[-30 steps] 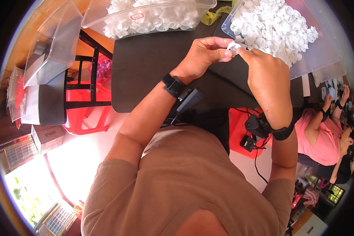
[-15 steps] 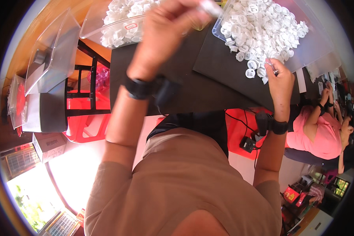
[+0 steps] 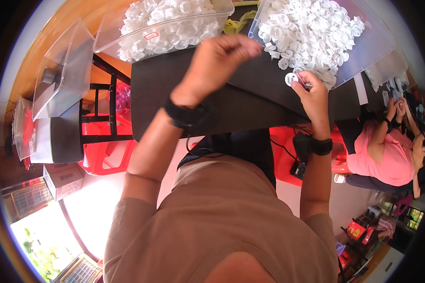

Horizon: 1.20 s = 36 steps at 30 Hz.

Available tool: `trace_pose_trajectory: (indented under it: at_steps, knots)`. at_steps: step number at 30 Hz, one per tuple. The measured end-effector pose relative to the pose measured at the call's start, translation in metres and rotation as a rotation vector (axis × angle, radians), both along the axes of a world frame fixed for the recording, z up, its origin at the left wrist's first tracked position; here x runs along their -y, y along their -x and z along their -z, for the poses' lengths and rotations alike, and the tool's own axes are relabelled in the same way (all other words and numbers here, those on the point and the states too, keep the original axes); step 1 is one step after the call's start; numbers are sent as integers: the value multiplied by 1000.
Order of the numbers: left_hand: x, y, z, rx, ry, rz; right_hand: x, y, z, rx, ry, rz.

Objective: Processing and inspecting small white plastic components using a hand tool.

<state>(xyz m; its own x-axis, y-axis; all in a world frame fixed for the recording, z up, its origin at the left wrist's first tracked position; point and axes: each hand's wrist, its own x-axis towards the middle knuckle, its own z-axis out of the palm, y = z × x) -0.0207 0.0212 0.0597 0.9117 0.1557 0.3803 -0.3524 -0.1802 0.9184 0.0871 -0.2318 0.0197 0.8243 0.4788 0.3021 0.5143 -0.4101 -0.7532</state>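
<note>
Leftmost, a clear bin point(image 3: 127, 35) heaped with white plastic caps, on the far edge of the black desk point(image 3: 241, 101). Nearer along the desk, left hand point(image 3: 217, 63), fingers point(image 3: 248, 45) curled together, contents not visible. Right of it, right hand point(image 3: 311, 92), fingers clamped on a small white ring cap point(image 3: 291, 78) just before the second clear bin point(image 3: 363, 52).

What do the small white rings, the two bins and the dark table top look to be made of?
White rings: likely moulded plastic, matte and all alike. Left bin and right bin: clear glossy plastic, since the contents show through the walls. Table top: smooth black sheet, perhaps laminate or rubber mat; the look leaves it open.
</note>
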Motion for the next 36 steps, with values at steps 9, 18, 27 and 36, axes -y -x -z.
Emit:
trace_pose_trajectory:
  at_steps: [9,18,27,36]
  knots:
    - [38,-17,53,-170,618,294,-51,33,-20,-524,-467,-129]
    - [22,-17,45,-179,724,295,-60,20,-24,-621,-392,-262]
    - [21,-18,60,-95,764,330,-70,25,-28,-601,-402,-248]
    - [22,-19,68,-120,810,307,-75,20,-25,-545,-326,-232]
